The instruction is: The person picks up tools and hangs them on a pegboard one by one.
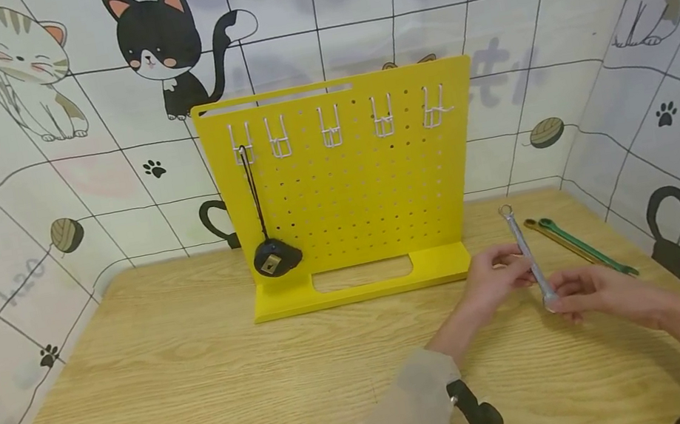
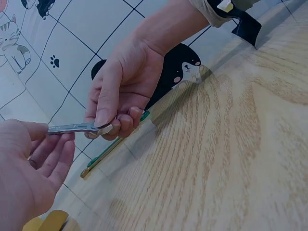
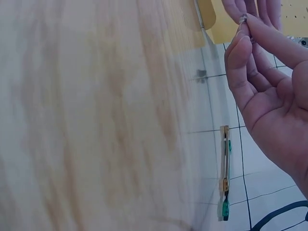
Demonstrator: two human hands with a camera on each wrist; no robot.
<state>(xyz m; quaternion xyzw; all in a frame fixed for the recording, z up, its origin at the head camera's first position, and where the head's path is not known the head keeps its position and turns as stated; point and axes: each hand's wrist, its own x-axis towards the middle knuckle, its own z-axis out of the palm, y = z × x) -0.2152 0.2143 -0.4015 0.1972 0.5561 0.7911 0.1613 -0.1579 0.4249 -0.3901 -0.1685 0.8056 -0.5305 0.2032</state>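
Observation:
Both hands hold a silver combination wrench (image 1: 521,238) above the right part of the table, its ring end pointing up and away. My left hand (image 1: 493,285) pinches the shank near its middle between thumb and fingers. At the lower end, my right hand (image 1: 617,293) grips the wrench's head, partly covering it; in the left wrist view the right thumb presses on that end of the wrench (image 2: 72,128). Beyond the right hand, a gold wrench (image 1: 562,241) and a green wrench (image 1: 589,248) lie side by side on the table.
A yellow pegboard (image 1: 363,189) stands at the back of the wooden table (image 1: 209,399), with several white wire hooks along its top. From the leftmost hook a black tape measure (image 1: 278,257) hangs by its cord. Cat-patterned walls (image 1: 133,224) enclose the back and sides.

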